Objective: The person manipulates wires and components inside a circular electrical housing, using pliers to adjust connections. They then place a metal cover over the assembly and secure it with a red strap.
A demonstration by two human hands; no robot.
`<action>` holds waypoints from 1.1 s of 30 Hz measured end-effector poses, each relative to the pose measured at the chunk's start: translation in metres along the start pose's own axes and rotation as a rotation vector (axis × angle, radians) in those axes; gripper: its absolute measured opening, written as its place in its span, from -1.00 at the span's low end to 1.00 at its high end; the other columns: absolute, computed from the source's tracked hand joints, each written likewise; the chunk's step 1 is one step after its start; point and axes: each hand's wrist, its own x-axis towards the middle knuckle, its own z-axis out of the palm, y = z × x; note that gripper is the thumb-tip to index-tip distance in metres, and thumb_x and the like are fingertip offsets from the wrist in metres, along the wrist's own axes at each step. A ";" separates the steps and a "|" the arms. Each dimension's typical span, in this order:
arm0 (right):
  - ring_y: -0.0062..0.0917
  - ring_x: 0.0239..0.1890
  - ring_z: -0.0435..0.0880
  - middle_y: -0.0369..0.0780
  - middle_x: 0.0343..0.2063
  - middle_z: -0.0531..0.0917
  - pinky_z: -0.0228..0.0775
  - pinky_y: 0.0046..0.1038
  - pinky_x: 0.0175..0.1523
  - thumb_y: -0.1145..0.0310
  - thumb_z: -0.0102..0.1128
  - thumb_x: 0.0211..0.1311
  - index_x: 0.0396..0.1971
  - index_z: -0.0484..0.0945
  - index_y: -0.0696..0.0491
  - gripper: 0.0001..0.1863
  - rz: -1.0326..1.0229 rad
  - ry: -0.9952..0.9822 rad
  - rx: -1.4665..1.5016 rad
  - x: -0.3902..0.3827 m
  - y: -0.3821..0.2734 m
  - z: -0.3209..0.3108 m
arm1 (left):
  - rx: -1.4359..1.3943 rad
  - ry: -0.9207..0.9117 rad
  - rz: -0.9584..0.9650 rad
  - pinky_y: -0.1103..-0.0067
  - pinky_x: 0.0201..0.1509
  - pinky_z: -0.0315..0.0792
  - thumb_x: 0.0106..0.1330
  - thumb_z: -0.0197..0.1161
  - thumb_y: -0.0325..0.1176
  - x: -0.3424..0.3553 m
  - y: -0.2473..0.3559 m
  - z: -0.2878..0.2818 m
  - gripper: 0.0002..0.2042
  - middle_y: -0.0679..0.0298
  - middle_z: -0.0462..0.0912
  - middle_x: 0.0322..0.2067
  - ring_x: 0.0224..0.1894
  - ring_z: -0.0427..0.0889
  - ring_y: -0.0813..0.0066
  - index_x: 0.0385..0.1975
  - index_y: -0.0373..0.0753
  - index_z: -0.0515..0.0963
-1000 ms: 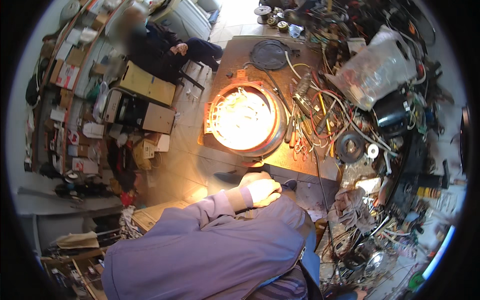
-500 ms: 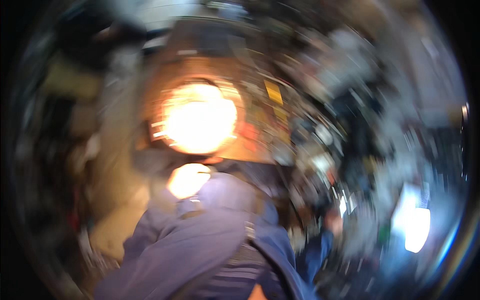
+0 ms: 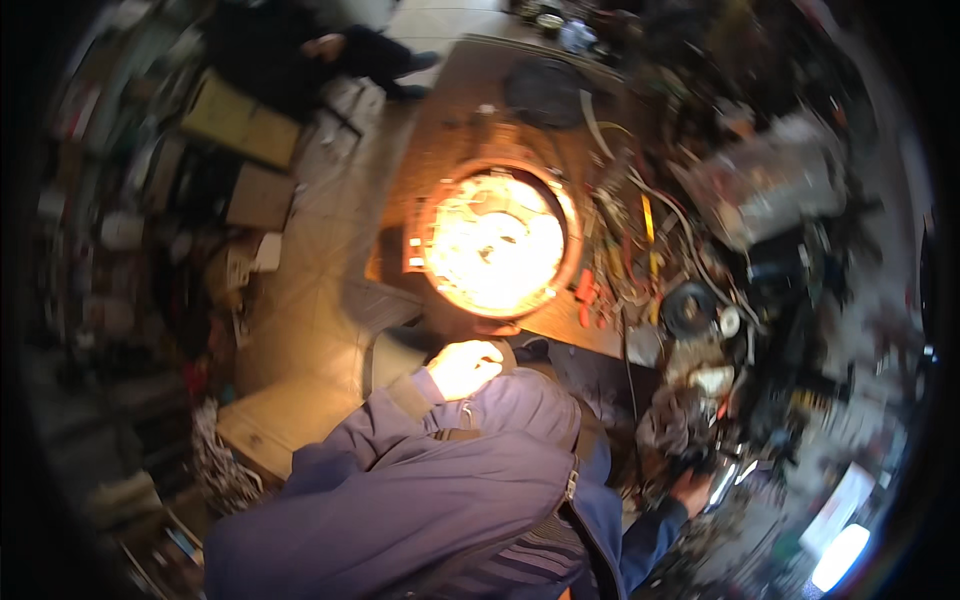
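Note:
A round, open housing with a reddish rim (image 3: 573,235) lies on the brown workbench, its inside washed out by strong light. Just below its near side is my left hand (image 3: 465,370), brightly lit, with the fingers curled in; what they may hold is lost in the glare. My right hand (image 3: 690,492) reaches far out to the right, its fingers closed at a shiny metal object (image 3: 724,480) among clutter. The exact kind of that object is too small to make out. Red-handled pliers (image 3: 586,290) lie right of the housing.
Tools and cables crowd the bench's right side, with a black ring-shaped roll (image 3: 688,308) and a clear plastic bag (image 3: 765,185). Boxes (image 3: 240,120) stand at the left. A person (image 3: 330,50) is at the far left. A lit lamp (image 3: 840,558) shines at lower right.
The view has swung and steadied, so the housing and bench sit farther right in it. My left hand stays near the housing; my right hand is still stretched out to the right.

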 end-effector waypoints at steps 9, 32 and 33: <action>0.03 -0.40 0.72 0.01 -0.51 0.71 0.54 0.01 -0.26 0.06 0.38 0.19 -0.48 0.66 0.12 -0.62 -0.431 0.036 -0.013 0.021 -0.082 -0.005 | -0.196 0.437 0.105 0.47 -0.18 0.57 0.37 0.30 -0.40 -0.014 -0.031 -0.029 -0.89 0.16 0.70 -0.32 -0.30 0.72 0.34 -0.26 -0.30 0.63; -0.50 0.10 0.66 -0.14 0.12 0.68 0.46 -0.45 0.27 0.59 0.35 0.34 0.30 0.46 0.25 -0.46 -0.485 -0.964 0.856 -0.074 -0.369 -0.094 | -0.540 0.311 0.334 0.34 0.24 0.59 0.22 0.34 -0.54 -0.002 -0.036 -0.129 -0.36 -0.02 0.57 0.20 0.10 0.70 0.14 0.36 -0.30 0.37; -0.48 0.12 0.66 -0.13 0.14 0.67 0.44 -0.43 0.28 0.59 0.34 0.34 0.33 0.44 0.26 -0.44 -0.519 -0.971 0.887 -0.076 -0.371 -0.093 | -0.547 0.324 0.341 0.34 0.21 0.60 0.22 0.30 -0.58 -0.002 -0.035 -0.131 -0.34 0.00 0.59 0.15 0.07 0.71 0.15 0.39 -0.28 0.33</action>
